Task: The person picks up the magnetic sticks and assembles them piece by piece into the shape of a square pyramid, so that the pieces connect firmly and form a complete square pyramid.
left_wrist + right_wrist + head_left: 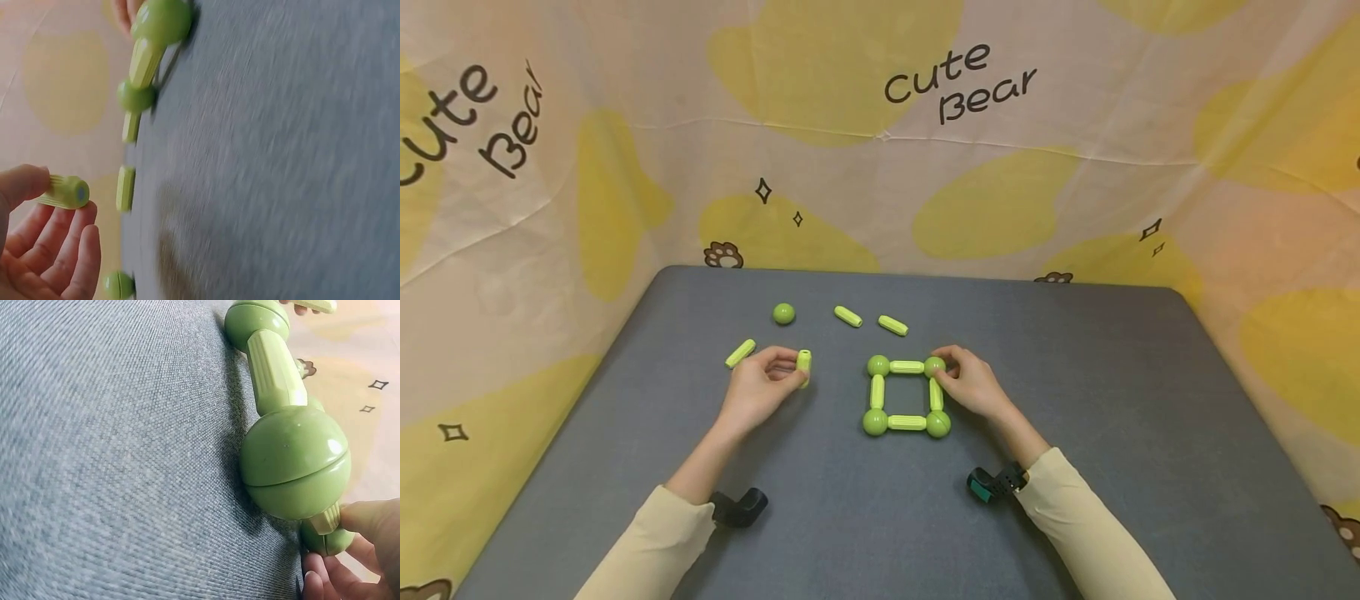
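On the table a square frame of light green ribbed rods lies flat, with a darker green ball at each corner. My right hand [973, 385] grips its far right ball [934, 366], and the thumb is beside the right-hand rod [936, 396]. Left of the square, my left hand [756, 387] pinches a loose rod [65, 192] between thumb and fingers, raised above the table. One end of that rod faces the left wrist view and shows a bluish round spot. The near right ball [297, 462], with a seam around it, looms large in the right wrist view.
A loose green ball [784, 313] sits toward the back of the grey table [1120, 400]. To its right lie two rods, one [847, 317] left of the other [893, 325]. Another rod [741, 353] rests just beyond my left hand. Patterned cloth [992, 200] hangs behind.
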`<state>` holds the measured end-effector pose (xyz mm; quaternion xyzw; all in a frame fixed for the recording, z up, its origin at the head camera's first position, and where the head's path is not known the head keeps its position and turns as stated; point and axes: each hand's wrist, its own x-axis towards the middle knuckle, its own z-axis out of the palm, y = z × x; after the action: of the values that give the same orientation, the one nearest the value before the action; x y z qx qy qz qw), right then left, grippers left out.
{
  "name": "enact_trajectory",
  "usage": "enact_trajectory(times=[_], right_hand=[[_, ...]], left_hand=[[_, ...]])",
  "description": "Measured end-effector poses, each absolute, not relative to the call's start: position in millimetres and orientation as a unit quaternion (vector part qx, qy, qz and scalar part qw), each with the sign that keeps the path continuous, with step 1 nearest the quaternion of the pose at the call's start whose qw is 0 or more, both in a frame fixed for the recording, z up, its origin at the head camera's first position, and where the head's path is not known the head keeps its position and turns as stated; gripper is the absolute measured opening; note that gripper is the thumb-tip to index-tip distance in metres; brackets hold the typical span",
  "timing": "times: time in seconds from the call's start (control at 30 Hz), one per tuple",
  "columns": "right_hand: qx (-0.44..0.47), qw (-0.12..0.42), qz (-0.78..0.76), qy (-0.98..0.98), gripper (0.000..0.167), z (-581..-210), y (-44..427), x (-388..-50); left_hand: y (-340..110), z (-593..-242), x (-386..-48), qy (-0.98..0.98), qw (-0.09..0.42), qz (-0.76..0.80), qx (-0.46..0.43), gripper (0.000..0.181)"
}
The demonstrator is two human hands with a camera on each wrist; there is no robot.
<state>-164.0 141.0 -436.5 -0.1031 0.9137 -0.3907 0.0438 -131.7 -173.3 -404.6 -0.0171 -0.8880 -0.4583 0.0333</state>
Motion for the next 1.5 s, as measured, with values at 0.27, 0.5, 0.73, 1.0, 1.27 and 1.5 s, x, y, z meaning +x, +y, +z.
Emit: enact_trajectory(times=[0.27,0.5,0.73,1.0,1.27,1.5], right_hand=[[-0.101,0.044,-0.391,0.914,0.032,-436.2,140.5,-163.8],[-0.1,0.045,-0.393,0.913,0.032,-435.6,140.3,-163.0],[-0.102,0.043,-0.39,0.914,0.033,-435.8,140.9,-163.5],[-0.103,0.047,-0.392,0.913,0.033,-436.0,141.3,-163.7],[-0.099,0.043,-0.393,0.913,0.032,-435.0,139.7,-163.9],[-0.1,0.045,-0.39,0.914,0.032,-435.3,140.6,-163.7]], left_hand=[[-147.7,-407.2,-127.9,-0.883,0.032,-0.465,-0.051,0.03],[-128.4,-406.3,-121.3,-0.871,0.017,-0.479,-0.104,0.028],[-112.2,-407.7,-116.4,-0.865,0.011,-0.476,-0.157,0.023],[-103.5,-411.2,-114.4,-0.866,0.002,-0.463,-0.189,0.023],[-100.4,-415.5,-114.6,-0.863,0.001,-0.461,-0.209,0.022],[-100.7,-416.0,-115.0,-0.86,-0.009,-0.465,-0.21,0.023]])
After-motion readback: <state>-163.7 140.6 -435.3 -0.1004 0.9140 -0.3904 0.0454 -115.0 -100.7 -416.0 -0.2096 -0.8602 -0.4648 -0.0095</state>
